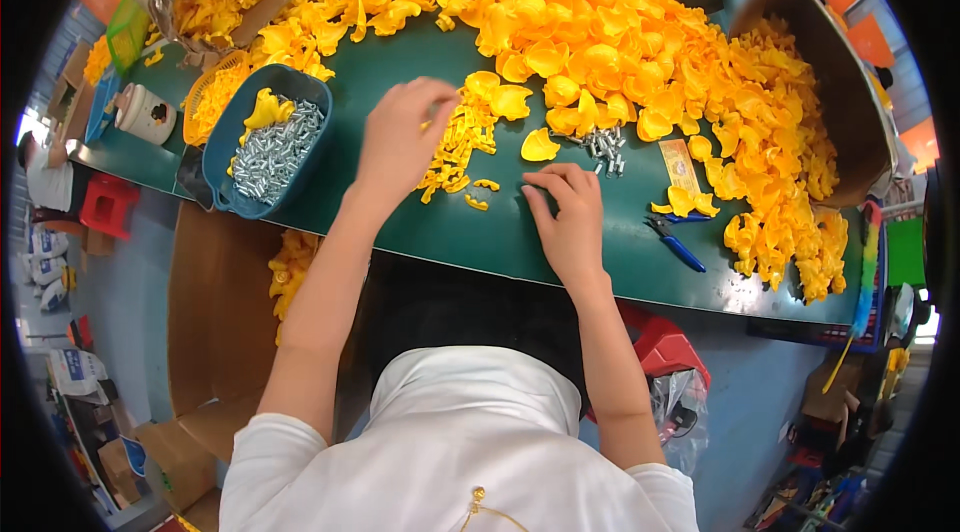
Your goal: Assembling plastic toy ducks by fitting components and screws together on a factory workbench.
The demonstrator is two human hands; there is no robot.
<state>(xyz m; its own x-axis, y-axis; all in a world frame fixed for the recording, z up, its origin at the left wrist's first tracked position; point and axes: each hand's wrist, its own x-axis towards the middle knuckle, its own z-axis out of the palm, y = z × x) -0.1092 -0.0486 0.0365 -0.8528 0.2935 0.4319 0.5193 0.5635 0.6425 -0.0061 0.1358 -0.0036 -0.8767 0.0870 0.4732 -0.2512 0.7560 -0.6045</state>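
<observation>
My left hand (402, 137) is raised over the table, slightly blurred, its fingers curled with a bit of yellow plastic showing between thumb and fingertips. Just beside it lies a heap of small curved yellow pieces (463, 140). My right hand (570, 210) hovers low over the green table (450, 242), thumb and fingers drawn together; whatever they pinch, if anything, is too small to see. A yellow shell-shaped piece (540, 145) lies past its fingertips. Small silver metal cylinders (605, 147) sit behind that hand.
A blue tub (214, 164) of silver cylinders and some yellow parts stands at left. A large mound of yellow shells (600, 42) covers the far side. Blue-handled pliers (680, 247) lie at right near a printed card (680, 168). An open carton (830, 82) stands far right.
</observation>
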